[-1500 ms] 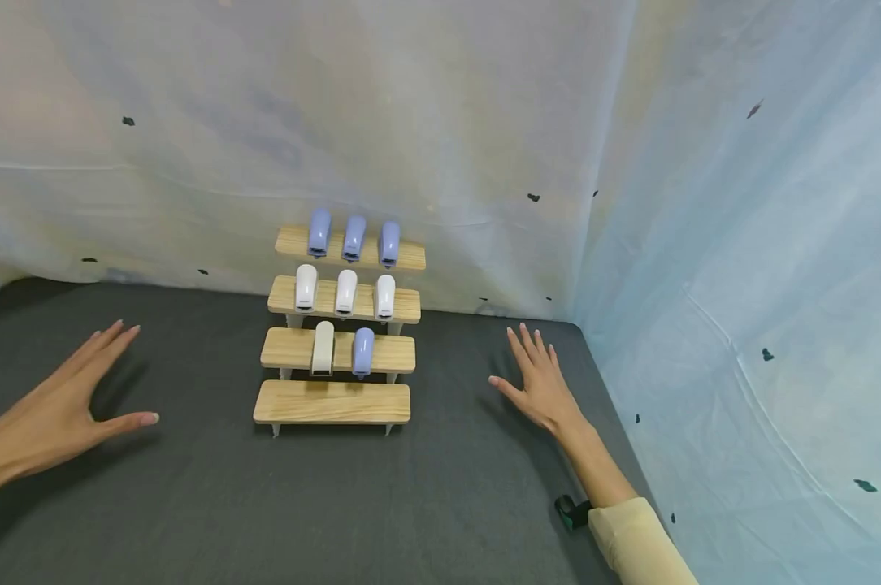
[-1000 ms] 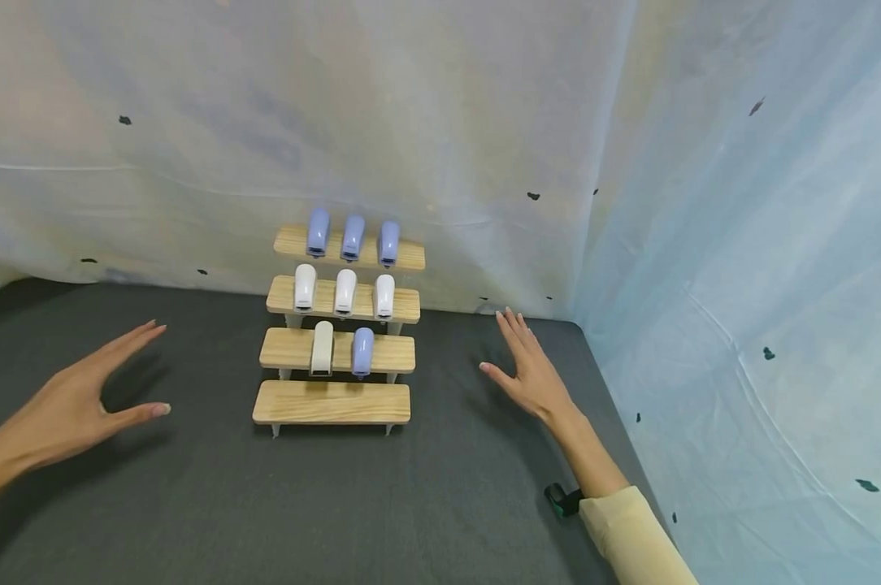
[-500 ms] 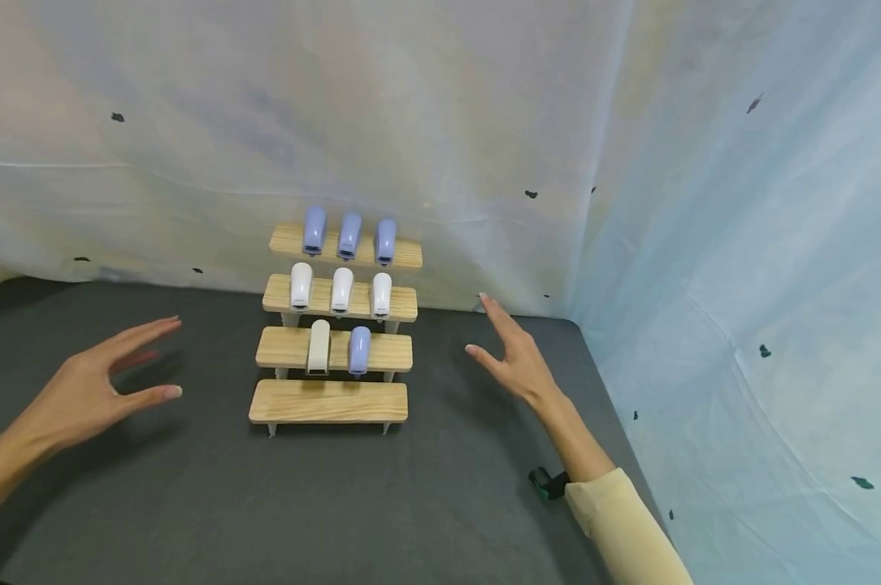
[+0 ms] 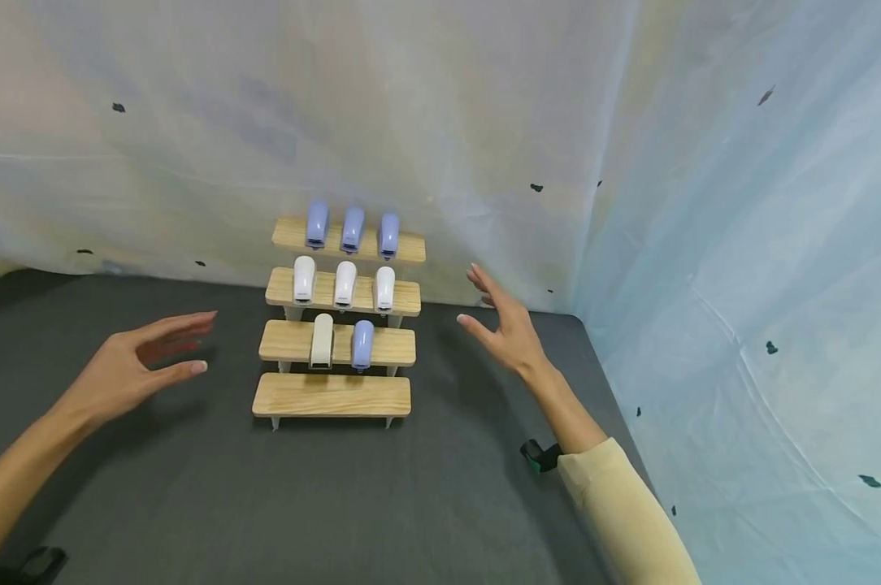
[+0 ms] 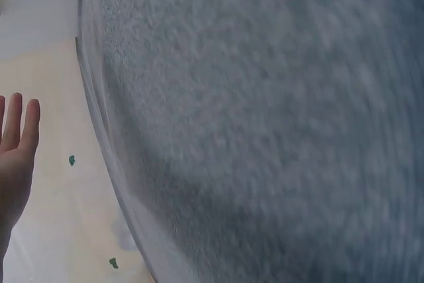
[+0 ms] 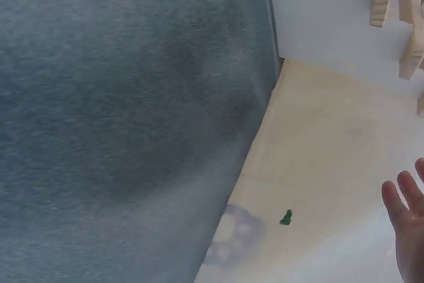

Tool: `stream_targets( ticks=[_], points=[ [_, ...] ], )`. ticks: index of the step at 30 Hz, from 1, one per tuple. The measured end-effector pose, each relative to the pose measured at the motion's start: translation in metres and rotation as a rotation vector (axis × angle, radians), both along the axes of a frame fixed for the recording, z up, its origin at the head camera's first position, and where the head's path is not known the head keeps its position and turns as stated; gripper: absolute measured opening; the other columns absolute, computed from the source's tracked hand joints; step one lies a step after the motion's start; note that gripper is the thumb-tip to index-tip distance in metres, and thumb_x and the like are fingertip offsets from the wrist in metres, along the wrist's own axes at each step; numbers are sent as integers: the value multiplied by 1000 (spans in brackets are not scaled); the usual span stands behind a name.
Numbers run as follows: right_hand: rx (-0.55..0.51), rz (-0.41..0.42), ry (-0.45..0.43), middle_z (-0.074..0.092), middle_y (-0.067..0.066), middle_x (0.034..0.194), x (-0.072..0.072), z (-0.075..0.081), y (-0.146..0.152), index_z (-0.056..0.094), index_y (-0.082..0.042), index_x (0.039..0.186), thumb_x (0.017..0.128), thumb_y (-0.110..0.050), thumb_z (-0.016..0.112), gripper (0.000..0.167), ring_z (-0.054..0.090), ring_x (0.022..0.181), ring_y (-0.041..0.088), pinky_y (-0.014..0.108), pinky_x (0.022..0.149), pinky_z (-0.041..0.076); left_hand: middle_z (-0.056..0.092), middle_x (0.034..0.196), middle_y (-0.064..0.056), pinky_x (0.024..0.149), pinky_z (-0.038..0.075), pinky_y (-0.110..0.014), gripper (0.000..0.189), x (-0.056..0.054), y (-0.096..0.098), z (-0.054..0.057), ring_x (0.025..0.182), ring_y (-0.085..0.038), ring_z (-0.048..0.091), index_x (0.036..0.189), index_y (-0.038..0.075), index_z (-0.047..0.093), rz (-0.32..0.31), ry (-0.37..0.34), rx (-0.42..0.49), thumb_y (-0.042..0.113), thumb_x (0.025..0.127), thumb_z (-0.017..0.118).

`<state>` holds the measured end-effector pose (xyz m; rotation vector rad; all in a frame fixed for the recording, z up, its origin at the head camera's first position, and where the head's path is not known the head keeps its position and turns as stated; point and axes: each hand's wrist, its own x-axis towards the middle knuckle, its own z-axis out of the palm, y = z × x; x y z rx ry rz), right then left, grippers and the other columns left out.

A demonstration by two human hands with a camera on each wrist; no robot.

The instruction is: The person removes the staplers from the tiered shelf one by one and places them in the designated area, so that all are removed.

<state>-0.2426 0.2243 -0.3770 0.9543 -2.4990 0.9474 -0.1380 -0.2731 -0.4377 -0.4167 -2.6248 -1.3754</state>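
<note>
My left hand (image 4: 126,372) hovers over the dark table to the left of a stepped wooden rack, thumb and fingers spread apart, holding nothing. On the rack's right side my right hand (image 4: 512,331) is also in the air, its thumb away from the fingers and nothing in it. Small staplers stand on the rack: three lilac staplers (image 4: 353,229) on the top tier, three white staplers (image 4: 345,283) below. The third tier holds a cream stapler (image 4: 322,341) and a lilac stapler (image 4: 362,344). The bottom tier (image 4: 332,396) is bare. Each wrist view catches part of its own hand (image 5: 14,170).
The dark cloth-covered table (image 4: 323,504) extends in front of and beside the rack. A pale patterned curtain (image 4: 440,97) hangs behind, and another drape (image 4: 740,325) closes the right side. Dark wrist straps (image 4: 541,456) show at both forearms.
Both hands have moved inward toward the rack and slightly farther from me, the left going right and the right going left. The staplers have stayed in place.
</note>
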Motion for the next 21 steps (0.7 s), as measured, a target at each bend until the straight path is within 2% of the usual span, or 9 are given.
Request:
stream_targets(
  ticks=[4, 9, 12, 17, 21],
  points=[
    [-26, 10, -8, 47, 5, 151, -5, 6, -6, 32, -14, 156, 96, -54, 59, 77, 47, 135, 21, 44, 102, 47, 53, 144, 0, 89, 41, -7, 65, -4, 4, 1, 117, 6, 53, 147, 17, 50, -47, -4, 41, 9, 89, 76],
    [-70, 29, -25, 52, 6, 146, -10, 14, -15, 34, -18, 156, 96, -31, 69, 71, 50, 131, 21, 43, 100, 48, 56, 141, -5, 89, 46, -11, 62, -8, 9, 2, 118, 2, 56, 146, 15, 51, -83, -27, 73, 8, 90, 75],
    [-92, 36, -28, 55, 6, 142, -12, 18, -19, 36, -16, 155, 94, -21, 72, 71, 52, 128, 22, 43, 98, 50, 59, 138, -6, 87, 47, -11, 59, -11, 13, 3, 116, 1, 58, 146, 16, 52, -92, -42, 82, 8, 91, 74],
    [-126, 52, -25, 59, 8, 135, -16, 23, -27, 40, -10, 152, 91, -13, 74, 70, 56, 122, 24, 44, 95, 51, 60, 136, -5, 87, 50, -14, 56, -16, 21, 4, 115, -2, 60, 144, 13, 54, -128, -64, 131, 7, 91, 73],
    [-172, 83, -21, 62, 14, 131, -19, 26, -35, 42, -3, 148, 88, -6, 75, 69, 58, 116, 32, 52, 90, 52, 60, 135, -6, 88, 51, -17, 53, -19, 28, 3, 116, -8, 61, 142, 12, 55, -151, -89, 177, 6, 92, 72]
  ],
)
